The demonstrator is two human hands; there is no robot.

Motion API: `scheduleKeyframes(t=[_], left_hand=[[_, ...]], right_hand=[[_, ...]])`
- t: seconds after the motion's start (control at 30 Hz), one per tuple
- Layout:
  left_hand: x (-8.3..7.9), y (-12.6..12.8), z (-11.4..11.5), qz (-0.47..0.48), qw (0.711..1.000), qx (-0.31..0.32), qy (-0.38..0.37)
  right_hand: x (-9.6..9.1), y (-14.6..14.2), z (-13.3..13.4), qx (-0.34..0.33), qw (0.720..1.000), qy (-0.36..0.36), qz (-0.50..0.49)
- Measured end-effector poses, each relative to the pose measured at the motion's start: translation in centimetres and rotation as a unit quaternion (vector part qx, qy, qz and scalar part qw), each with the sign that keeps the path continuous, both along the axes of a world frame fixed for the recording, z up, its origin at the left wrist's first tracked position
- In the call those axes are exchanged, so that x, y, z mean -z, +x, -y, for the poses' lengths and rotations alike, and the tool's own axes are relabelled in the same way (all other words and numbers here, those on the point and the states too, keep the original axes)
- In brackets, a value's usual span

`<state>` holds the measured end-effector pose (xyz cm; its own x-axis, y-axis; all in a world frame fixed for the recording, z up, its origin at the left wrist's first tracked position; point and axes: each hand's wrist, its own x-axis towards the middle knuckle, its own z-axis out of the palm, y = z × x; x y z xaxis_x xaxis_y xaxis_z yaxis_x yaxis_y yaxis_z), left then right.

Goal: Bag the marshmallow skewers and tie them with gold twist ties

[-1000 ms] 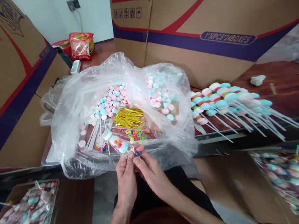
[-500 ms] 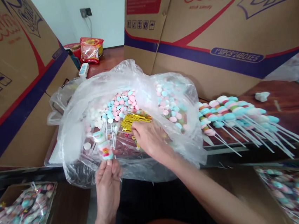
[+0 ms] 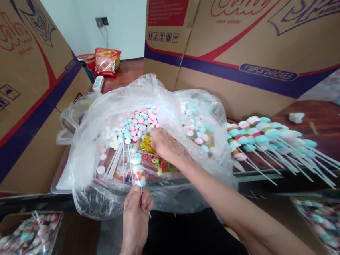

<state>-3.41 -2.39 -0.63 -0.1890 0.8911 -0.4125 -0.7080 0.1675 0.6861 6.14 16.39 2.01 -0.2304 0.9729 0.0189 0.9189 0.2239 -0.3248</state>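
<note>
My left hand [image 3: 136, 211] is closed around the lower end of a wrapped candy skewer [image 3: 138, 172], held upright over the table's front edge. Pink, blue and white pieces show through its clear wrapper. Over a small heap of gold twist ties [image 3: 146, 145], my right hand [image 3: 167, 145] has its fingers curled in; the fingertips and anything between them are hidden. Colourful ring candies [image 3: 161, 164] lie just in front of that hand. Loose pastel candies [image 3: 139, 124] spread behind the ties, and bare white sticks [image 3: 114, 161] lie left of the skewer.
A crumpled clear plastic bag [image 3: 205, 180] surrounds the work area. Several candy skewers [image 3: 260, 129] are piled at right on the table. Tall cardboard boxes [image 3: 225, 78] stand behind and at left. Candy-filled boxes [image 3: 25, 245] sit below the table on both sides.
My left hand has moved right with the wrapped skewer. My right hand stays at the gold twist ties, its fingers now more curled and covering more of the heap. The view has shifted slightly.
</note>
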Motion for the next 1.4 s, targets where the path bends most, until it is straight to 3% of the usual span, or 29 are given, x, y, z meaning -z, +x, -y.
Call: scheduleKeyframes(t=[0.17,0.33,0.67,0.97,1.07,1.17,1.27,1.33,1.4], left_hand=[[0.4,0.1,-0.1,-0.012,0.999,-0.033,0.020],[0.7,0.0,-0.7,-0.014,0.997,-0.072,0.027],[0.3,0.7,-1.3,0.005,0.998,-0.064,0.020],[0.3,1.2,-1.9,-0.016,0.996,-0.078,0.025],[0.4,1.4,-2.0,-0.042,0.995,-0.091,0.025],[0.4,1.6,-2.1,-0.061,0.994,-0.087,0.030],[0.2,1.9,-2.3,-0.061,0.995,-0.078,0.034],[-0.2,2.3,-2.2,-0.055,0.996,-0.069,0.031],[-0.5,2.8,-2.1,-0.058,0.996,-0.056,0.031]], right_hand=[[0.9,1.5,0.7,-0.015,0.999,0.029,-0.031],[0.5,2.8,0.9,-0.031,0.997,0.058,-0.043],[-1.4,3.7,1.9,-0.058,0.997,0.035,-0.043],[-0.5,4.1,1.3,-0.021,0.993,0.055,-0.107],[-0.8,4.8,2.7,-0.028,0.957,0.057,-0.285],[-1.5,4.9,5.8,-0.013,0.858,-0.027,-0.513],[-1.3,3.9,10.1,0.009,0.775,-0.111,-0.622],[-0.3,3.0,12.7,0.039,0.758,-0.110,-0.641],[1.0,2.4,14.5,0.073,0.763,-0.078,-0.637]])
